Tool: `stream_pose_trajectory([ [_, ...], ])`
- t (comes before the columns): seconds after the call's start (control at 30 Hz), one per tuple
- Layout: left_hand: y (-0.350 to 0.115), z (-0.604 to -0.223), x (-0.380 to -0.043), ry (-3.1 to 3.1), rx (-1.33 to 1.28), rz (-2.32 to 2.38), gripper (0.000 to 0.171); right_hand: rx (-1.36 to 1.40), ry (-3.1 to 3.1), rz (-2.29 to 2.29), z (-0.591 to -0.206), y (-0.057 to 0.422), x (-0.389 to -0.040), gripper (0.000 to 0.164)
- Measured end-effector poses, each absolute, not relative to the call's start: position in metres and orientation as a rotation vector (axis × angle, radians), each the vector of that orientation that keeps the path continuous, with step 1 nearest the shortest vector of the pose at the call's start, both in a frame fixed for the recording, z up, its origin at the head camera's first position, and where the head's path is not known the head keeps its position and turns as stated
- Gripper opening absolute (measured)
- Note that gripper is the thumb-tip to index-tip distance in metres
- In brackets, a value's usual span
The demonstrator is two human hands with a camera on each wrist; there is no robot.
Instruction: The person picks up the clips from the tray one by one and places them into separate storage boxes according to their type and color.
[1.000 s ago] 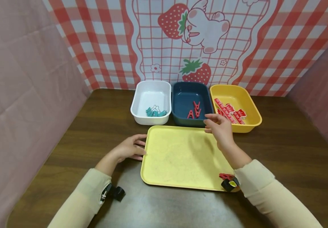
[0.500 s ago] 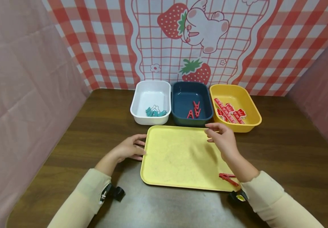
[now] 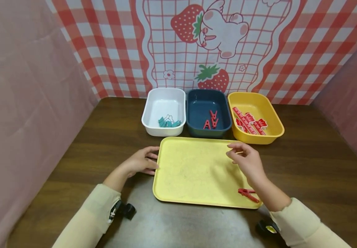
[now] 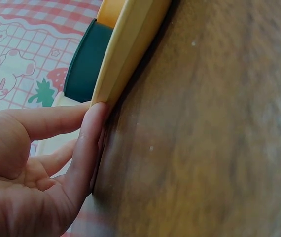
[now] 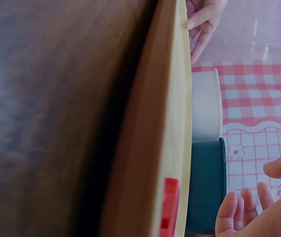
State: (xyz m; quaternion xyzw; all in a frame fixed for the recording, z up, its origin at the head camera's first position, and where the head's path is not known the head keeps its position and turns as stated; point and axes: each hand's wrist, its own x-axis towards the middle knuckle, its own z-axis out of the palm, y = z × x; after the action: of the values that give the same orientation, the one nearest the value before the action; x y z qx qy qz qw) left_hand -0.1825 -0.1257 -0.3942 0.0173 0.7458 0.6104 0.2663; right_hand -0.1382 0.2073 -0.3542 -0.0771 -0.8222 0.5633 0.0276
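A yellow tray (image 3: 197, 168) lies in front of the bins, with a red clothespin (image 3: 248, 195) on its lower right corner. My left hand (image 3: 139, 161) is at the tray's left edge, fingers fairly straight. In the left wrist view, the fingertips (image 4: 99, 109) touch the tray's rim. Over the tray's upper right hovers my right hand (image 3: 246, 162), loosely curled with nothing in it. The right wrist view shows its bent, empty fingers (image 5: 249, 207) beside the dark blue bin.
Behind the tray stand a white bin (image 3: 145, 120) with teal clips, a dark blue bin (image 3: 197, 100) with red clothespins, and a yellow bin (image 3: 271, 117) with red-and-white printed pieces. A checked cloth (image 3: 116, 51) hangs behind them.
My right hand has drawn back from the dark blue bin's front edge, toward me and slightly right. The clothespin on the tray has come fully into sight. My left hand has stayed put.
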Motion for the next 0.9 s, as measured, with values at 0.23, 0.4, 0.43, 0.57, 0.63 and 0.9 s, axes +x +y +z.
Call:
stream_pose_trajectory([
  [0.23, -0.126, -0.394, -0.183, 2.017, 0.059, 1.646, 0.069, -0.186, -2.609, 1.693, -0.363, 0.216, -0.130, 0.036],
  [0.4, -0.127, -0.394, -0.183, 2.021, 0.056, 1.649, 0.069, -0.086, -2.716, 1.627, -0.365, 0.221, -0.127, 0.041],
  [0.43, -0.126, -0.394, -0.183, 2.020, 0.056, 1.649, 0.069, -0.061, -2.739, 1.611, -0.366, 0.223, -0.126, 0.042],
  [0.57, -0.126, -0.394, -0.182, 2.018, 0.061, 1.651, 0.069, 0.046, -2.814, 1.568, -0.367, 0.230, -0.123, 0.043],
  [0.63, -0.126, -0.394, -0.182, 2.018, 0.062, 1.648, 0.069, 0.108, -2.849, 1.540, -0.369, 0.234, -0.122, 0.043],
  [0.9, -0.127, -0.396, -0.183, 2.023, 0.065, 1.644, 0.070, 0.435, -2.994, 1.455, -0.371, 0.254, -0.121, 0.039],
])
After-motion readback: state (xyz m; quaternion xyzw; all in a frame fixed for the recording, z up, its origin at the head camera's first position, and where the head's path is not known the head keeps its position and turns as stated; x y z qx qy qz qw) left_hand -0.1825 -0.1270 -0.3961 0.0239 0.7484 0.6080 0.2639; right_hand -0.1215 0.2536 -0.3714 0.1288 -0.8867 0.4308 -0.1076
